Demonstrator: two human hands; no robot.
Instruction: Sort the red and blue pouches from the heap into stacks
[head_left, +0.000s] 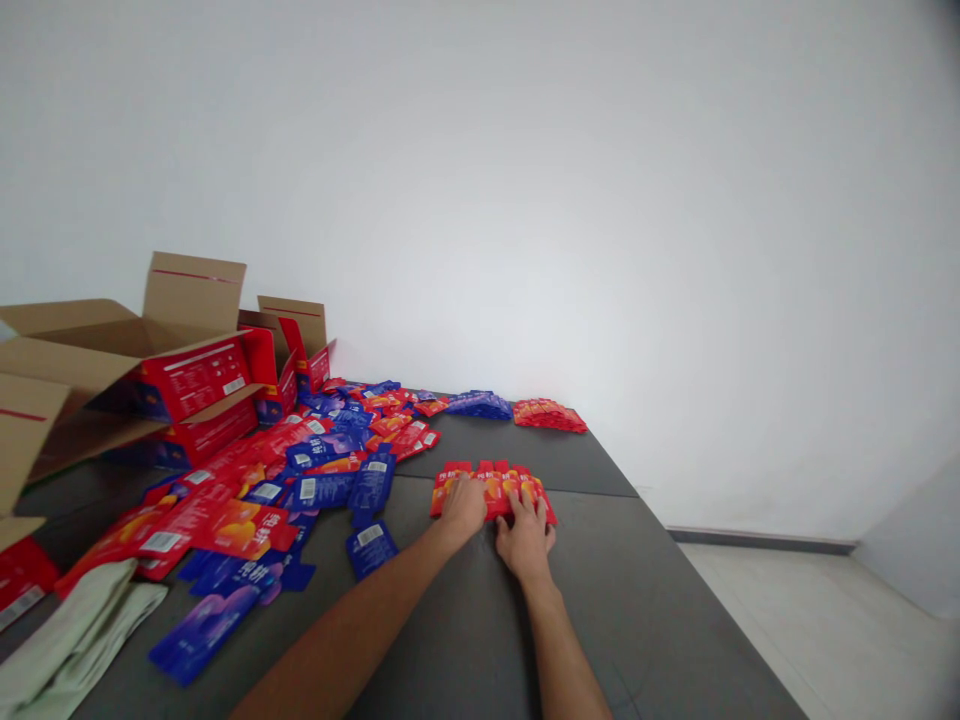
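A row of overlapping red pouches (493, 490) with orange fruit prints lies on the dark table in front of me. My left hand (465, 505) is on the row's left part, its fingers curled and closed against a pouch; their tips are partly hidden. At the row's lower right edge, my right hand (525, 540) rests with fingers apart and stretched over the pouches, open. Left of my hands, blue pouches (371, 548) lie singly beside a loose pile of red and blue pouches (322, 490).
Farther back are a fanned stack of blue pouches (480, 404) and one of red pouches (550, 414). Open cardboard boxes (202, 380) stand at the left by the wall. A pale folded cloth (71, 640) lies near left. The table's edge (679, 560) runs along the right.
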